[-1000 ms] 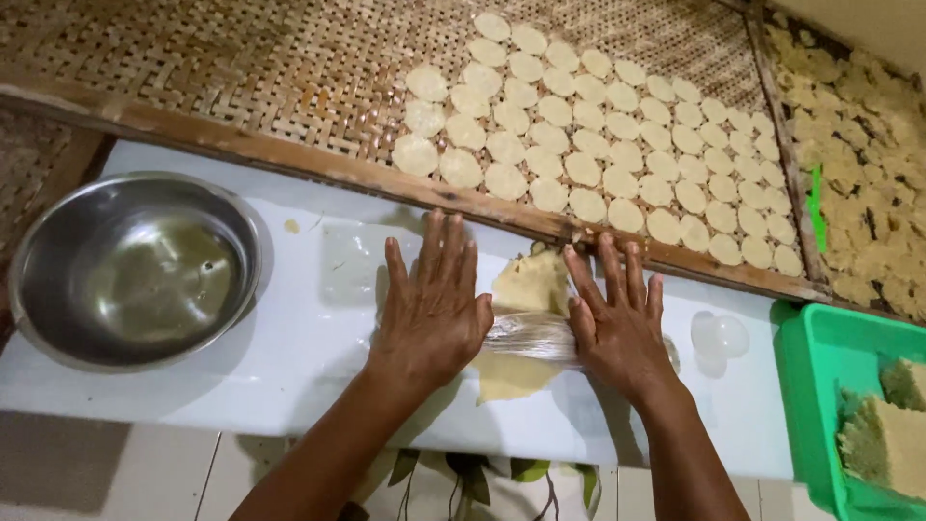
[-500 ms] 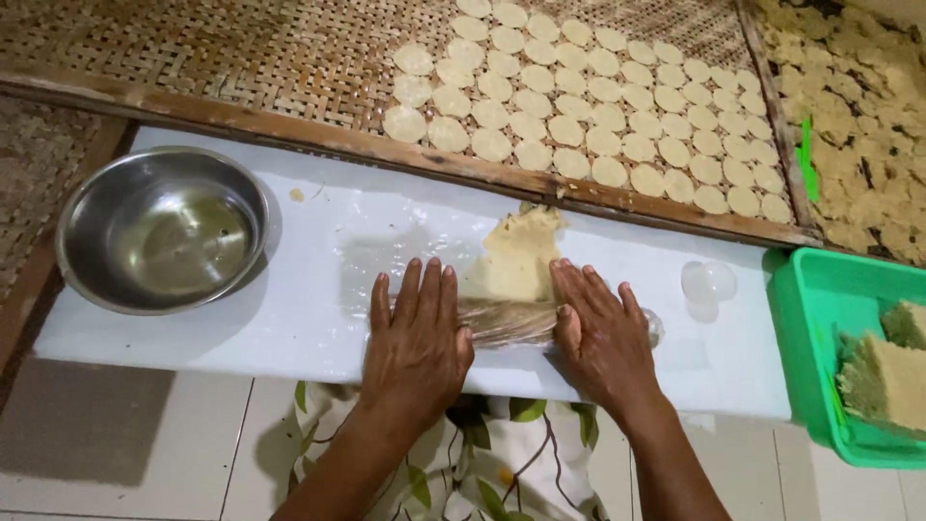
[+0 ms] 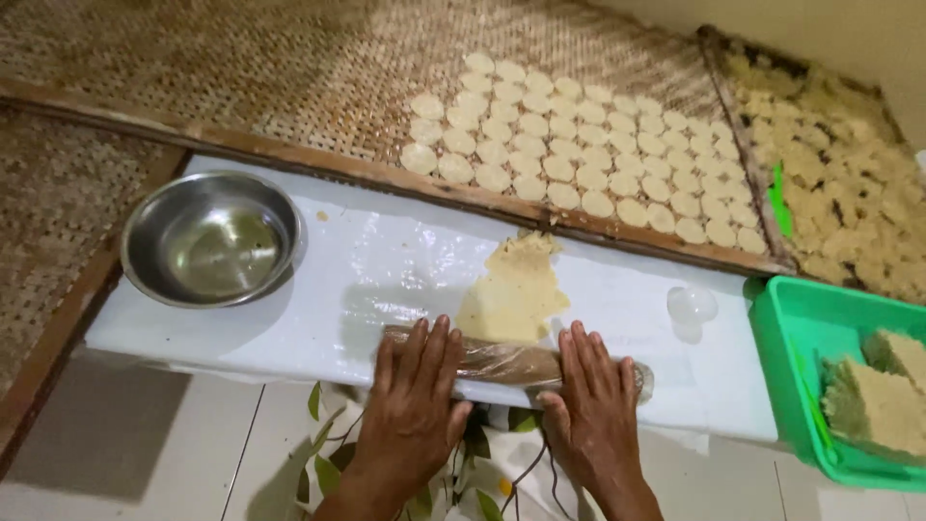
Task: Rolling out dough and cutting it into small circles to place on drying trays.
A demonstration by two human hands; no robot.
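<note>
A thin sheet of pale yellow dough (image 3: 513,289) lies flattened on the white board (image 3: 386,260). A plastic-wrapped rolling pin (image 3: 506,359) rests across the dough's near end, at the board's front edge. My left hand (image 3: 415,405) presses flat on the pin's left part, fingers spread. On the pin's right part my right hand (image 3: 590,405) presses the same way. Both palms bear down on it rather than grip it.
A steel bowl (image 3: 210,239) sits on the board's left end. A small clear round cutter (image 3: 692,305) stands on its right. A woven tray (image 3: 289,87) behind holds several rows of round dough discs (image 3: 569,154). A green basket (image 3: 820,318) at right holds dough blocks (image 3: 873,400).
Both hands have drawn the rolling pin back toward me, from the dough's middle to the board's front edge. More of the flattened dough now shows beyond the pin.
</note>
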